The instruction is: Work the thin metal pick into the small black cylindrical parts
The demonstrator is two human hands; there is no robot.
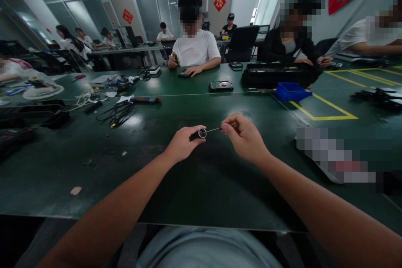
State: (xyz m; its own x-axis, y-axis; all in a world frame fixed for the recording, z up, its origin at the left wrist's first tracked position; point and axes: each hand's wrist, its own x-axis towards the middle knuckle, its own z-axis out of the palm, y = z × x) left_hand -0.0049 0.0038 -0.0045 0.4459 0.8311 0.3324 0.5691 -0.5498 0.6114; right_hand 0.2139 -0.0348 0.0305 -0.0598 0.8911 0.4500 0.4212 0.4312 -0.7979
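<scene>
A wide green worktop (194,176) fills the view, marked at the right with yellow lines (326,111). Across it a person in a white shirt (195,50) sits with both hands on the surface, and a person in dark clothes (290,46) sits further right behind a long black case (279,74). A blue tray (291,91) lies just in front of that case. A hard drive (221,86) rests near the middle of the far side. At the left lie a coil of black cable (117,114), a screwdriver (145,99) and some scraps of paper (124,98).

Both of the wearer's forearms reach forward over the near half of the worktop, the hands held above it and close together. The left hand (182,144) has its fingers closed around a small black cylinder (199,134), whose round end faces the camera. The right hand (245,138) pinches a thin bit (214,130) between thumb and fingertips; the metal shaft runs level from that hand to the cylinder's end, where its tip touches or enters it. Which of the two cannot be told.
</scene>
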